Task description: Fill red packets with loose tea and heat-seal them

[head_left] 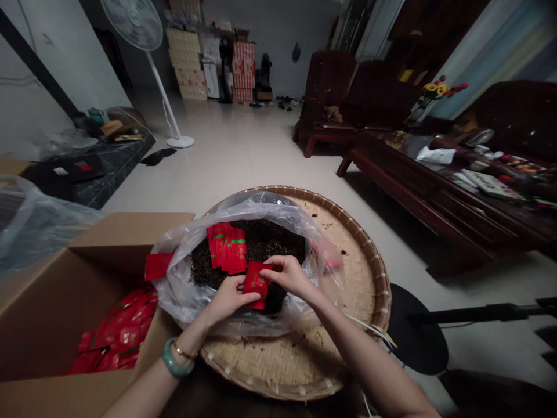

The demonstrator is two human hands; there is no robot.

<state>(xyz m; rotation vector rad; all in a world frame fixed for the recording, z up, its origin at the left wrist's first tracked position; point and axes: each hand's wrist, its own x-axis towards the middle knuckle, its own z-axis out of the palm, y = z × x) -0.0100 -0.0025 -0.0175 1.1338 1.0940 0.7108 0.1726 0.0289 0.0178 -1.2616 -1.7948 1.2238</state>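
Your left hand [228,298] pinches the red packet [256,283] at its lower left, thumb across the front; your right hand [290,275] pinches its upper right between thumb and fingers. Packet's held over the near part of the open bag [177,297], above dark leaves [274,232]. Fanned packets [234,249] lie on those leaves, just beyond your left hand. Bag sits on the tray [363,249]; carton [32,302] with more red packets [122,334] stands left.

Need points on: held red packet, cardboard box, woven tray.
Held red packet [256,281]: head view, middle of its printed face.
Cardboard box [130,229]: head view, its far flap.
Woven tray [359,284]: head view, bare weave right of the plastic bag [178,290].
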